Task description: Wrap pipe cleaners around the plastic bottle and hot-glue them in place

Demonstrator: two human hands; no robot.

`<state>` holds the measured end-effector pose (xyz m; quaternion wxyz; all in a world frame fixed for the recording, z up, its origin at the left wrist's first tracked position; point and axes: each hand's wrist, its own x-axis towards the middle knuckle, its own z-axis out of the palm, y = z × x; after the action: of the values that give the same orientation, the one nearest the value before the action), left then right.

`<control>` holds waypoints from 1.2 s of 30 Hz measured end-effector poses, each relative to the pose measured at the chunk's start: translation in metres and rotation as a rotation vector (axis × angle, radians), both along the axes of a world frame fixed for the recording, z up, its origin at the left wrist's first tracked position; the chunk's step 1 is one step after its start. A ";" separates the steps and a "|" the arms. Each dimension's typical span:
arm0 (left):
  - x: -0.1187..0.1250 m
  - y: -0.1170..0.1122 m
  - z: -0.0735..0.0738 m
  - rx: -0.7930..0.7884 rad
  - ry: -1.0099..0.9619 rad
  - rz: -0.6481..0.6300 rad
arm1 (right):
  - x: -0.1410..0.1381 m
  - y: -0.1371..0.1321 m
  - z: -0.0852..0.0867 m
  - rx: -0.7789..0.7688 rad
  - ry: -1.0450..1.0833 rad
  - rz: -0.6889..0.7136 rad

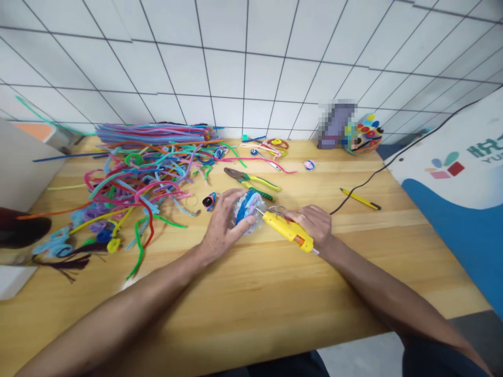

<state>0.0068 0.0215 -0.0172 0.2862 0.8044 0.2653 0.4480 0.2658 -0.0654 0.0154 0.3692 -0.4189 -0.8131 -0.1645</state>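
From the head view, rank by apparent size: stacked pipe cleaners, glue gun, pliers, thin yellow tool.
1. Stacked pipe cleaners
2. Glue gun and pliers: too close to rank; the gun is nearer the camera, its grip hidden by the right hand.
3. Thin yellow tool

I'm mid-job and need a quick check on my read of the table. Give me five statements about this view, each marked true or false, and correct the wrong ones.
1. The right hand holds the yellow glue gun. True.
2. The left hand lies flat on the bare tabletop. False: it holds the blue-and-purple piece.
3. The pliers lie on the table beyond the left hand. True.
4. The slim yellow tool lies to the left of both hands. False: it lies on the right, beyond the right hand.
5. The glue gun's tip points away from the blue-and-purple piece. False: it points towards it.
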 end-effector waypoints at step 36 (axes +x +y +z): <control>-0.002 0.001 -0.002 -0.017 -0.013 -0.004 | -0.001 0.001 -0.008 -0.056 0.032 0.061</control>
<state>0.0046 0.0223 -0.0193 0.2954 0.7995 0.2656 0.4505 0.2650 -0.0646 0.0077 0.3751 -0.4065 -0.8239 -0.1237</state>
